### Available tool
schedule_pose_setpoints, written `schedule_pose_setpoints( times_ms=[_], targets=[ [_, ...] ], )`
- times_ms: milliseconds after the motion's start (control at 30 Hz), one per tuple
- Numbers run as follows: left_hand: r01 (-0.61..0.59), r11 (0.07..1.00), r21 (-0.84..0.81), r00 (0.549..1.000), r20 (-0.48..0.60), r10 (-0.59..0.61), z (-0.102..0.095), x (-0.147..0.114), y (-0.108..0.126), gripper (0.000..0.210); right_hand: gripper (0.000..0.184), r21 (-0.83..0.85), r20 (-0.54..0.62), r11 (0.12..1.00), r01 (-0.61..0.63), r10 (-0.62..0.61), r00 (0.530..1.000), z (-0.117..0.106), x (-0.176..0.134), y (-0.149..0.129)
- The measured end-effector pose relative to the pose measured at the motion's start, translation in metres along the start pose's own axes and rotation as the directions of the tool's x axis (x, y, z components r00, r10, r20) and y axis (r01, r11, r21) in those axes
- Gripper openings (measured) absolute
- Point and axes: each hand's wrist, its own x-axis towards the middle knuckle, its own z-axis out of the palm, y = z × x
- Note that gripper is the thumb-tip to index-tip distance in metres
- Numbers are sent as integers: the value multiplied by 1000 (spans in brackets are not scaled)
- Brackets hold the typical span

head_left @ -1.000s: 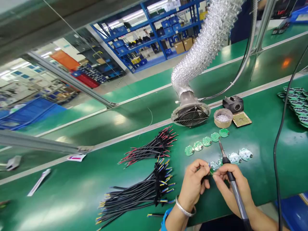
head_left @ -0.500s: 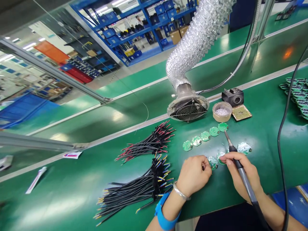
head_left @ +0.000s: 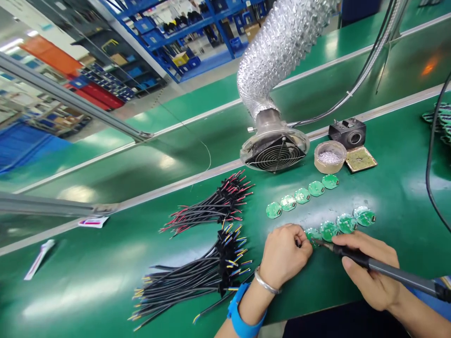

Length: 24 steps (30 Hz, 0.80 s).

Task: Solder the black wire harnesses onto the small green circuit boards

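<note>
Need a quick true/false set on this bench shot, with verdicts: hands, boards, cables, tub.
1. The right hand holds the soldering iron. True.
2. The round tub stands beside the black block. True.
3. The soldering iron's tip is over the round tub. False: it is at the near row's leftmost visible board.
4. The far row has five green boards. True.
5. The red-tipped cables lie nearer the person than the yellow-and-blue-tipped cables. False: they lie farther away.
6. The blue wristband is on the right arm. False: it is on the left.
</note>
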Motion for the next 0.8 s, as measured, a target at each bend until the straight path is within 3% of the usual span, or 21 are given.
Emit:
schedule_pose_setpoints(
  times_ms=[267,667,800],
  targets=[
    [11,999,-31,1000,4,-10,0,0,0,10,18,-24,20,999,-21,21,1000,3,3,-3],
    [28,1000,-5,1000,-11,-28,1,0,1,9,22,16,-5,990,139,-139,990,5,6,-5],
    [13,1000,6,1000,-10,-13,0,1,2,9,20,44,-32,993,113,-111,993,1,3,-5]
  ],
)
